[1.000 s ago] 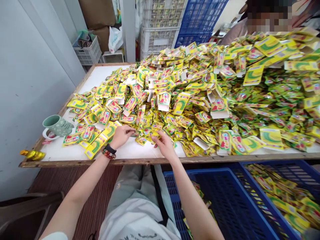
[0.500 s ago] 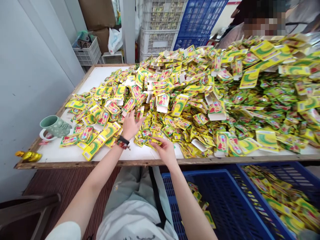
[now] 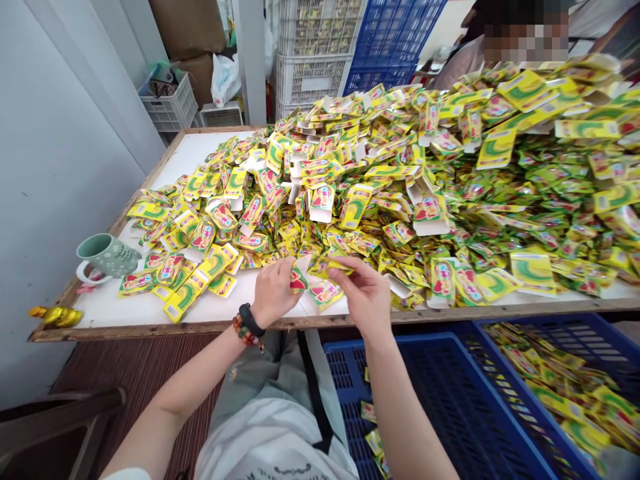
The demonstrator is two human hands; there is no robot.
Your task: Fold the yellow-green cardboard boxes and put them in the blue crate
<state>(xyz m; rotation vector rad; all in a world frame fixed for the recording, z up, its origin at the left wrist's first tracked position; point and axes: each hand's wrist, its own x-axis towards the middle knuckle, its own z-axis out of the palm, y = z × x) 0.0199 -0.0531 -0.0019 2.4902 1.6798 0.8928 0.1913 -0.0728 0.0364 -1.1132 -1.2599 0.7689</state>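
Observation:
Near the front edge of the table, my left hand (image 3: 274, 295) is closed around a small yellow-green carton (image 3: 299, 276) with a white flap sticking out to the right. My right hand (image 3: 369, 297) pinches a small yellow packet (image 3: 327, 265) between thumb and fingers, a short way right of the carton's mouth. Another printed carton (image 3: 325, 295) lies on the white tabletop between and below the hands. Just beyond them spreads a heap of small shiny packets (image 3: 360, 241) mixed with cartons, some with open ends.
A green mug (image 3: 107, 255) and a gold bottle-like object (image 3: 55, 315) stand at the left. Blue baskets (image 3: 425, 341) holding cartons sit below the table's wooden edge (image 3: 190, 327). Stacked crates (image 3: 315, 73) rise behind, and a person (image 3: 455, 67) is beyond the heap.
My left hand has come back from the heap towards the front edge with a carton in it. My right hand has moved right and slightly up, holding a packet.

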